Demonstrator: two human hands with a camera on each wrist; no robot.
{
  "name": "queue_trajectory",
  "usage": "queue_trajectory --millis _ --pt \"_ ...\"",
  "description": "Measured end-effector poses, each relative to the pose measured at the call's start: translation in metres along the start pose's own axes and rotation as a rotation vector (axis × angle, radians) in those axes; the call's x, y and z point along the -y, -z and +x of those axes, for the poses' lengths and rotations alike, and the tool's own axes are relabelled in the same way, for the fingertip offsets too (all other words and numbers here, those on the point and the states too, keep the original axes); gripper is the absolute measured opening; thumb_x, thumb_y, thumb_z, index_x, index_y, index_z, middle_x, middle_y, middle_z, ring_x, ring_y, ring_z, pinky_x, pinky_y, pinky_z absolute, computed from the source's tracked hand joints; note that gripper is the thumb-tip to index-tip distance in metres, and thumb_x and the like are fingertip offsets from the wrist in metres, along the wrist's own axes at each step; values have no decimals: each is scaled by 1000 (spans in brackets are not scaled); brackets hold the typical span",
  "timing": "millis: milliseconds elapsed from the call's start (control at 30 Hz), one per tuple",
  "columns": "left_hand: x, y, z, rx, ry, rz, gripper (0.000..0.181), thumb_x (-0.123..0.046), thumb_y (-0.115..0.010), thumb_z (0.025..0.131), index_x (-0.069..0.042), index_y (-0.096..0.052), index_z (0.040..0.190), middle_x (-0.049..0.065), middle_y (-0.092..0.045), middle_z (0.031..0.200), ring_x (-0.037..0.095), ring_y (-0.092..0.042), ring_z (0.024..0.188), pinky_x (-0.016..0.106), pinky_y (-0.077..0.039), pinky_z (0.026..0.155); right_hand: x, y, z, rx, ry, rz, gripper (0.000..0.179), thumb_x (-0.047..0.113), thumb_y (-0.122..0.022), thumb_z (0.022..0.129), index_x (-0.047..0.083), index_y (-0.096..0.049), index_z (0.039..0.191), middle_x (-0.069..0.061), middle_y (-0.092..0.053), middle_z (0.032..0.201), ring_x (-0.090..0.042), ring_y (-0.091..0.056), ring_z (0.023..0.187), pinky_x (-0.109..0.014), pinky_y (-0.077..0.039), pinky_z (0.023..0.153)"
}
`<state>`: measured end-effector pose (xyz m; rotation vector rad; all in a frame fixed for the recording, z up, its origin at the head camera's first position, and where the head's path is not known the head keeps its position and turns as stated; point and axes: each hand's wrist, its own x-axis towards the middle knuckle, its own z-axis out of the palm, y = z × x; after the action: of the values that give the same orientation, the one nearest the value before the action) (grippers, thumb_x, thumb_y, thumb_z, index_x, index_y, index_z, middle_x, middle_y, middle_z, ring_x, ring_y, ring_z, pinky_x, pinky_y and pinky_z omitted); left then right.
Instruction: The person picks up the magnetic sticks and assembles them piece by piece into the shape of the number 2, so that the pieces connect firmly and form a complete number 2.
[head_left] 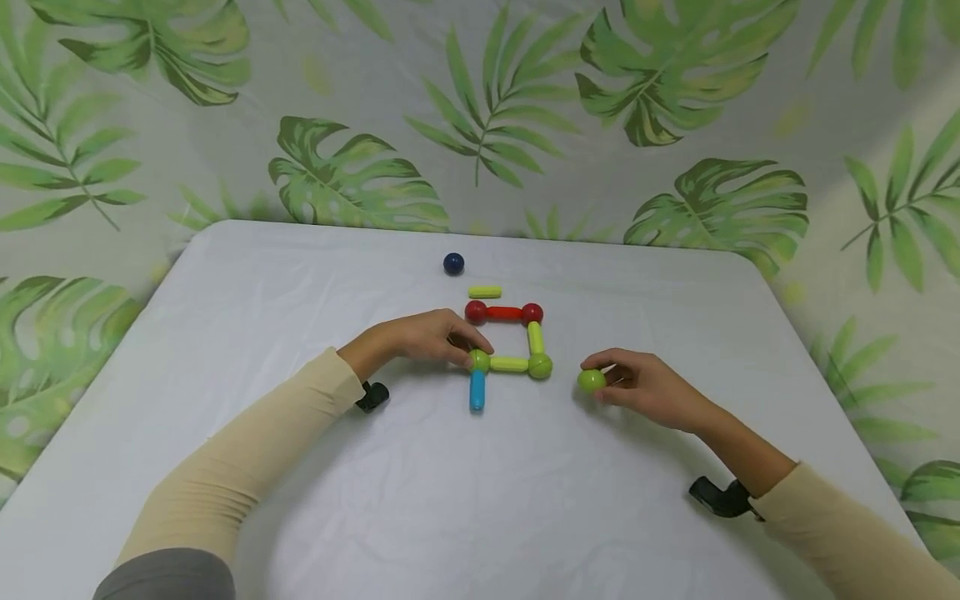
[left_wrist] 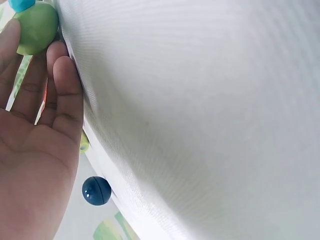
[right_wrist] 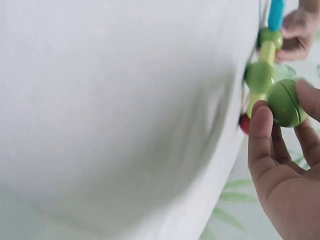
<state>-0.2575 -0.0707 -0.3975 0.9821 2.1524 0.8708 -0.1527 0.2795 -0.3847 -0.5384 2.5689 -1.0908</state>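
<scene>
My left hand (head_left: pixel 431 335) grips a green ball (head_left: pixel 480 360) at the near left corner of a figure of balls and rods. From that ball a yellow-green rod (head_left: pixel 510 364) runs right to another green ball (head_left: pixel 540 365), and a blue rod (head_left: pixel 477 392) points toward me. Another yellow-green rod (head_left: pixel 535 337) leads up to a red ball (head_left: pixel 532 313). A red rod (head_left: pixel 504 313) joins that to a second red ball (head_left: pixel 476 312). Off to the right, my right hand (head_left: pixel 656 390) pinches a loose green ball (right_wrist: pixel 286 103) between thumb and fingers, apart from the figure.
Behind the figure lies a loose yellow-green rod (head_left: pixel 484 292). Farther back sits a dark blue ball (head_left: pixel 453 264). All of it rests on a white-covered table (head_left: pixel 420 508), with a leaf-patterned cloth (head_left: pixel 525 125) beyond the far edge.
</scene>
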Motion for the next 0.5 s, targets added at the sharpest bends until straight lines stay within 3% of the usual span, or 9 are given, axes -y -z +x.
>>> queue_trajectory --millis 300,500 --pt "-1 -1 1 4 2 -5 35 -11 -66 93 -16 -68 128 3 -67 126 14 -59 103 28 -50 96 2 -26 -3 71 20 57 40 19 -74 89 10 -63 126 -9 -66 123 -11 -66 98 -20 -54 85" --pt "-4 1 -1 1 13 16 35 -13 -67 93 -17 -68 128 2 -67 127 14 -59 103 28 -49 95 18 -42 0 125 50 81 42 20 -75 88 8 -63 126 -8 -67 121 -8 -66 95 -20 -55 83"
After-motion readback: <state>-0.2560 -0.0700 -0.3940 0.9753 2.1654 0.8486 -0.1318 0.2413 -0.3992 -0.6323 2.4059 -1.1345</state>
